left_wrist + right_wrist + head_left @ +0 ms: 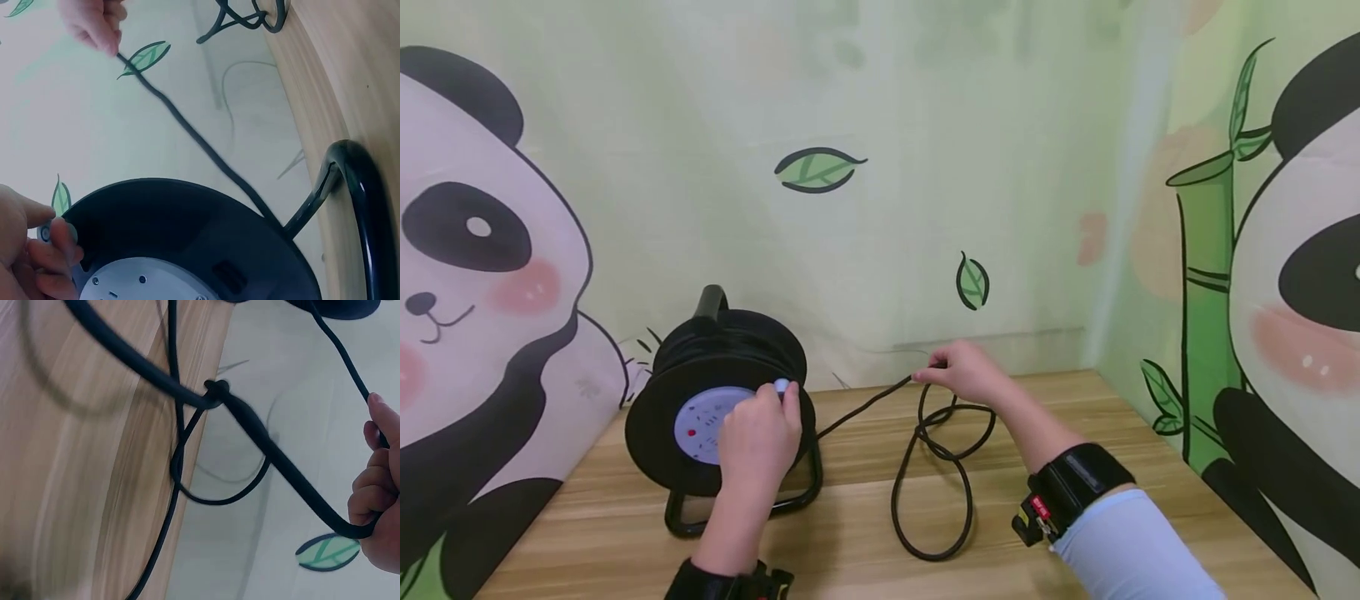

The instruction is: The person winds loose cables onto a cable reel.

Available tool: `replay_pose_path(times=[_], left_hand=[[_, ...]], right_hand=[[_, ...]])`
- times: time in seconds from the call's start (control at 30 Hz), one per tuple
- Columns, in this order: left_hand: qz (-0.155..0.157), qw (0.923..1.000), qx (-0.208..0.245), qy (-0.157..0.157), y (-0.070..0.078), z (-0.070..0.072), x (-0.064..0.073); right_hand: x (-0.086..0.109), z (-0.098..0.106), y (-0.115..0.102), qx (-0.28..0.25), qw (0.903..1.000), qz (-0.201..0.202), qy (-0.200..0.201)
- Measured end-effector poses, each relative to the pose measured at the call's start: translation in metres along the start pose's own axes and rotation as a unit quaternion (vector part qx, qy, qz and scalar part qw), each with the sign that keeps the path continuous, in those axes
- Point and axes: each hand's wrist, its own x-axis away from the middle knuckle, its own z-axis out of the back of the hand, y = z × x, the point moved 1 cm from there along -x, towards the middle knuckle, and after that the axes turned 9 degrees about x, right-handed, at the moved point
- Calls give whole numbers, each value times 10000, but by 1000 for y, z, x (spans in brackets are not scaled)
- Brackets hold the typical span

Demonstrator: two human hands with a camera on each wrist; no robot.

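Left of centre in the head view, a black cable reel is parked on its tubular stand, on the wooden surface. Its small pale knob is pinched in the left hand's grip, and the pale socket panel is partly covered by that hand. Right of centre, the black cable running off the reel is held between the right hand's curled fingers and thumb. Below that, the rest is left in loose, crossing loops toward the lower middle.
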Motion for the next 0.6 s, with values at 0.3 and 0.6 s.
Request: replay_pose_path(times=[0.3,0.6], left_hand=[[18,9982,-67,-598,1,-13,7],[645,9799,98,-1885,-11,-24,10]], right_hand=[[-10,-10,-32,222,9989,377,-149],[-17,-28,-56,550,9961,643,-246]])
